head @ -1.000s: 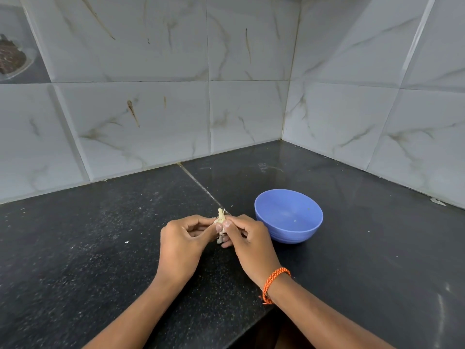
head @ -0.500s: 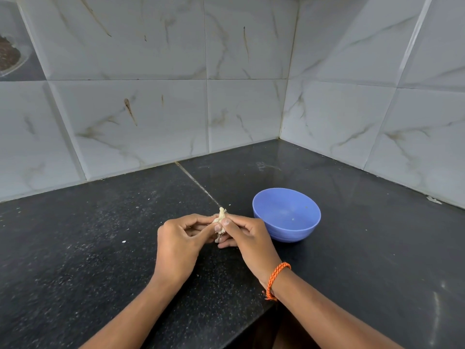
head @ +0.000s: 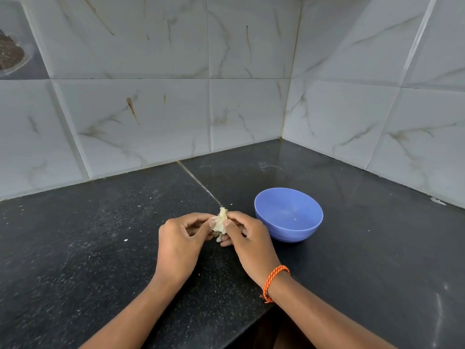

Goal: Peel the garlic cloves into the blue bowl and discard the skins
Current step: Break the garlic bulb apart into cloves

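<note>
A small pale garlic bulb (head: 221, 221) with a frayed dry tip is held just above the black counter. My left hand (head: 180, 244) pinches it from the left with thumb and curled fingers. My right hand (head: 247, 241), with an orange cord on its wrist, pinches it from the right, thumb pressed on its skin. The blue bowl (head: 288, 214) stands on the counter just to the right of my right hand, and I see only tiny specks inside it.
The black granite counter (head: 100, 248) runs into a corner of white marbled wall tiles (head: 151, 109). A seam in the counter runs from the wall toward my hands. The counter's front edge drops off under my right forearm. A small white scrap (head: 437, 201) lies at the right wall.
Both hands stay together on the garlic, with only small shifts of the thumbs. The view has tilted slightly.
</note>
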A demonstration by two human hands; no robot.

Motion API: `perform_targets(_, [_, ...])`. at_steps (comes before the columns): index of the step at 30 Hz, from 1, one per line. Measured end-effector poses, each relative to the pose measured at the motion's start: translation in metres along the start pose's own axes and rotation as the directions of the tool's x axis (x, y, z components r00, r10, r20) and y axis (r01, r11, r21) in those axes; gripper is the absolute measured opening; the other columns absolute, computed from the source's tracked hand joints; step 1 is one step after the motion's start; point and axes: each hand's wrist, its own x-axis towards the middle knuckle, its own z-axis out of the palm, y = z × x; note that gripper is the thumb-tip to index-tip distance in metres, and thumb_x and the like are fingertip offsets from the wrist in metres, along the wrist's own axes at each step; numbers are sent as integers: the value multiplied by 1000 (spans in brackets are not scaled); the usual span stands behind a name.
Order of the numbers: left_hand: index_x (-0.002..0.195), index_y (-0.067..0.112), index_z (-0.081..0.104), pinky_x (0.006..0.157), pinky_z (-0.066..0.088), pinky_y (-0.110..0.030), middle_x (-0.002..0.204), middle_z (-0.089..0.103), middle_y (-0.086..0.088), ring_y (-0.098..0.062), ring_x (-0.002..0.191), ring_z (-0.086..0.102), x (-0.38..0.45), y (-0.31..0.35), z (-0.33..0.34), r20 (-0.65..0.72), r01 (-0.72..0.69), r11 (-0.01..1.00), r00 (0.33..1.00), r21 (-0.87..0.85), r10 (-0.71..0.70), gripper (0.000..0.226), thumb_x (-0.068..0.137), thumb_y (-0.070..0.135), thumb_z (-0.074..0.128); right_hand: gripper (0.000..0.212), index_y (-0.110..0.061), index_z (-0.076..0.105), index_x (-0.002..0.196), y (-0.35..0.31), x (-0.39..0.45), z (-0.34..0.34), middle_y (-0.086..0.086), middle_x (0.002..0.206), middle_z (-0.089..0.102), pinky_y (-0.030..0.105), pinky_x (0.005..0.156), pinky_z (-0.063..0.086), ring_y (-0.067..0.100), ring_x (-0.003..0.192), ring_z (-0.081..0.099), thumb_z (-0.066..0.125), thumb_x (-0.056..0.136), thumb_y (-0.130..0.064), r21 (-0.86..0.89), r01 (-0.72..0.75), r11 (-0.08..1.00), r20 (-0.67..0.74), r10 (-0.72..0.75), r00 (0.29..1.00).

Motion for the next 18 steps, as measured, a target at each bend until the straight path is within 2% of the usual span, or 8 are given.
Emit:
perform_targets(3, [105,24,86,81,67,-35,93,83,14,-10,88,80,0,0,0,3,-18,1000,1000,16,18,19,99,9,76,29,-19,71,132,-3,-2,-1,-4,115,76,34,81,66,9,91,77,66,104,-23,-4,14,1000,11,-14,1000])
perform_targets(6, [105,25,86,86,66,-34,95,82,16,-7,91,79,1,-2,-1,15,-27,998,1000,65,26,26,98,2,75,21,-23,71,125,-3,-1,-2,-5,116,75,26,77,64,6,90,77,65,105,-21,-21,11,1000,8,-10,1000])
perform_targets(8, [107,26,85,91,65,-34,98,82,18,-3,96,78,2,-4,-1,30,-29,995,999,93,26,33,96,-3,74,25,-21,70,130,-2,-1,-2,-3,116,75,20,71,62,5,88,76,63,105,-20,-36,9,999,-3,-9,1000])
perform_targets(11, [113,26,84,95,64,-33,104,82,17,-4,102,78,1,-2,0,61,-16,999,998,31,14,36,96,-5,73,33,-20,68,137,-2,-2,-1,-1,119,74,19,69,61,4,84,76,65,105,-18,-63,20,998,-25,-21,999])
perform_targets(15, [117,26,83,96,62,-32,107,83,15,-6,105,78,-2,6,1,100,9,997,995,-72,-2,28,98,6,75,35,-22,69,137,-2,-2,-1,-2,119,72,19,66,61,3,82,75,69,102,-18,-96,40,995,-48,-45,998])
perform_targets(18, [116,27,83,95,62,-33,106,82,17,-4,103,78,-2,7,1,117,-10,999,993,-52,16,22,98,16,78,32,-21,72,133,-4,-4,-2,-2,114,73,18,64,60,4,81,75,71,100,-22,-74,71,995,-67,-76,995])
